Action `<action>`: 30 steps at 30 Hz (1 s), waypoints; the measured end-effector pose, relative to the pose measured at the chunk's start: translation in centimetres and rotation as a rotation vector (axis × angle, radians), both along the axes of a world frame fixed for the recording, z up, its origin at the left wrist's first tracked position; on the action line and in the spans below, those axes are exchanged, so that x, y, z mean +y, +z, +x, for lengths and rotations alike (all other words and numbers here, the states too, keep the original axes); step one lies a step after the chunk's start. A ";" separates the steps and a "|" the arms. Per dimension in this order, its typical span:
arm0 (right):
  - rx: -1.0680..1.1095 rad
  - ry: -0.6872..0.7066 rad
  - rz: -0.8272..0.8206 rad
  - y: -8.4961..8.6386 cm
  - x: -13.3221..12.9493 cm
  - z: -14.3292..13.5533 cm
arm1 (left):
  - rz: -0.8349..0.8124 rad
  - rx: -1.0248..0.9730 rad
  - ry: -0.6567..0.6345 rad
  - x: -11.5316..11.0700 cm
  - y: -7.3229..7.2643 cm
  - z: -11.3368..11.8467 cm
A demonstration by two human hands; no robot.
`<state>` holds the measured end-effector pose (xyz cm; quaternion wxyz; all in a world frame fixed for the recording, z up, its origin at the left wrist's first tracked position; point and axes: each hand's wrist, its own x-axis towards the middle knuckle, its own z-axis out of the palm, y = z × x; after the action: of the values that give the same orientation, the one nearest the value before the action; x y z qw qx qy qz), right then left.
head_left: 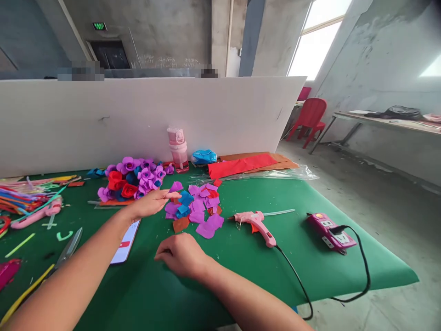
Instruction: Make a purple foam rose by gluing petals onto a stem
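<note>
My left hand reaches over the left edge of a loose pile of crepe-paper petals, purple, blue, red and brown. A purple paper petal shows at its fingertips, seemingly pinched there. My right hand is curled just in front of the pile, low over the green table; what its fingers hold, if anything, is hidden. Behind my left hand lies a bunch of purple, red and blue paper flowers. To the right of the petals rests a pink hot glue gun with a clear glue stick in its back.
A phone lies partly under my left forearm, near scissors and colourful pipe cleaners. A pink bottle, a blue packet and red crepe paper line the white partition. A power strip sits right.
</note>
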<state>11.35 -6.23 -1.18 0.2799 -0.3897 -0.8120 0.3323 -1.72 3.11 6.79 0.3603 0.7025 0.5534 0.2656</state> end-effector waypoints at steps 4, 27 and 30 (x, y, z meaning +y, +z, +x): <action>-0.165 0.092 0.087 0.3 -1.3 -0.7 | -0.186 0.013 -0.214 0.1 -1.3 0.1; -0.081 -0.532 0.114 3.1 1.5 13.7 | 0.335 0.087 0.140 -3.1 -5.9 -0.2; -0.277 -0.471 0.227 4.3 3.7 14.1 | 0.387 -0.003 0.159 -3.8 -5.3 0.1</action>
<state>25.45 -2.52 3.08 0.2776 -0.5753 -0.7616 0.1091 -1.58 -0.70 1.46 0.1970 0.7122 0.5453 0.3957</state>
